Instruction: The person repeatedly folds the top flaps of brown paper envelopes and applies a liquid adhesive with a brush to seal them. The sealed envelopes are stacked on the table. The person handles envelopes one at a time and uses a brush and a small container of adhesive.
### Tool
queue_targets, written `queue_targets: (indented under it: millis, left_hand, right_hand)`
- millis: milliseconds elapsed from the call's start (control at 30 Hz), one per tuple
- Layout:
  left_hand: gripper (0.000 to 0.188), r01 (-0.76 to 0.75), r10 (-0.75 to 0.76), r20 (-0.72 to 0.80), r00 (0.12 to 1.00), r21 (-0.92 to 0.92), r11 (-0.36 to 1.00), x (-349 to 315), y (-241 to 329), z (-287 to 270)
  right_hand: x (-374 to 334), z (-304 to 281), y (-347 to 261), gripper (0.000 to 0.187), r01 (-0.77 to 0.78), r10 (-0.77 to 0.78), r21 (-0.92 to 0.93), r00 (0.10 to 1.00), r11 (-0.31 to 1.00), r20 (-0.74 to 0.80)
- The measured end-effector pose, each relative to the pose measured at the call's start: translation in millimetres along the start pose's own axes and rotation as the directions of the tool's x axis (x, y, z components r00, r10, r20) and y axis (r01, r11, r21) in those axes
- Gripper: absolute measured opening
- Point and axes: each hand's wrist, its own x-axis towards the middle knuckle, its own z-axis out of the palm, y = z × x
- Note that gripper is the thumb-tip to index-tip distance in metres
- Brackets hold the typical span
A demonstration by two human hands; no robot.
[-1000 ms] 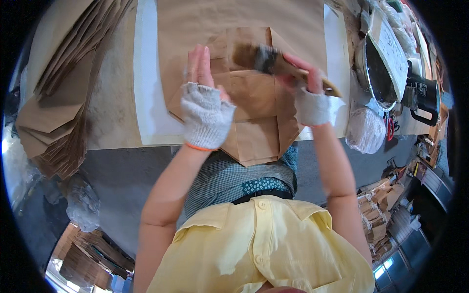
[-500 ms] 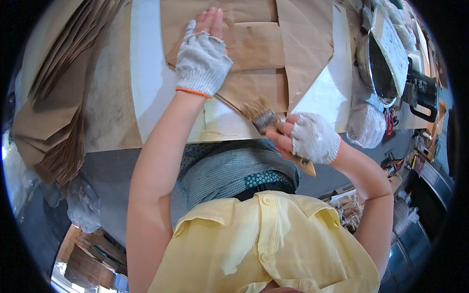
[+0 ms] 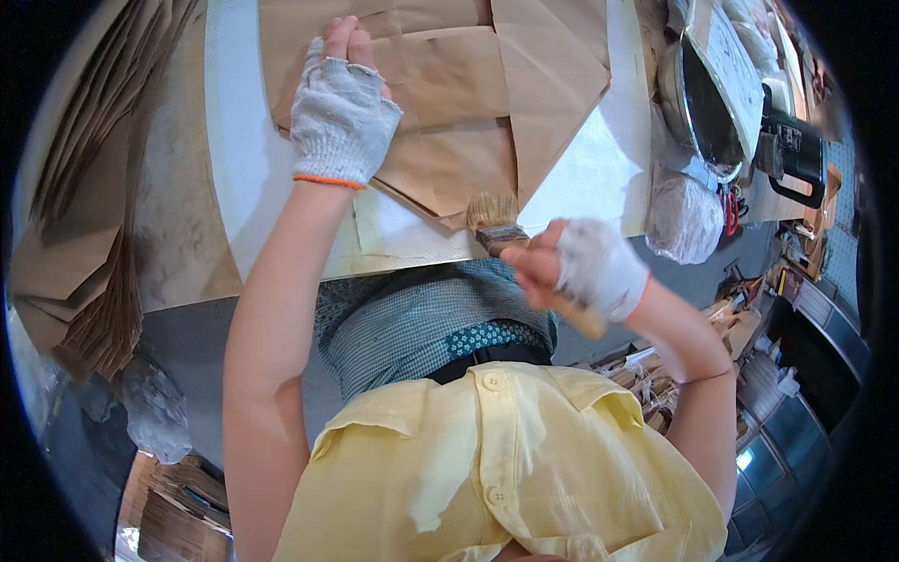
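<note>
Folded brown kraft paper [image 3: 456, 80] lies on the table, its flaps turned inward. My left hand [image 3: 345, 112], in a white knit glove with bare fingertips, presses flat on its left side, fingers stretched out away from me. My right hand [image 3: 581, 267], gloved the same way, is closed around the wooden handle of a flat paintbrush [image 3: 496, 229]. The brush's pale bristles touch or hover just over the paper's near edge; I cannot tell which. Some blur covers the right fingers and the handle's end.
A stack of folded brown paper [image 3: 80, 244] hangs over the table's left edge. At the right stand a metal pan [image 3: 670, 94] with dark inside, a black-handled vessel [image 3: 801, 155], a plastic-wrapped bundle [image 3: 688, 217] and red-handled scissors [image 3: 730, 208]. A white sheet [image 3: 234, 122] lies under the paper.
The whole view has shifted, so the table and paper sit farther left. The brush has turned more upright, its bristles now at the paper's near tip. My left hand stays on the paper.
</note>
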Motion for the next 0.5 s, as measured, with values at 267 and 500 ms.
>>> queue_targets:
  millis: [267,500]
  left_hand:
    - [0.051,0.013,-0.013,0.020,1.000,0.012,1.000,4,5,-3]
    - [0.055,0.041,-0.045,0.103,0.994,0.043,0.998,10,4,-7]
  right_hand:
    - [-10,-3,3,0.021,0.022,0.000,-0.278,0.997,0.960,0.078]
    - [40,7,1,0.010,-0.114,0.100,0.330,0.993,0.937,0.058]
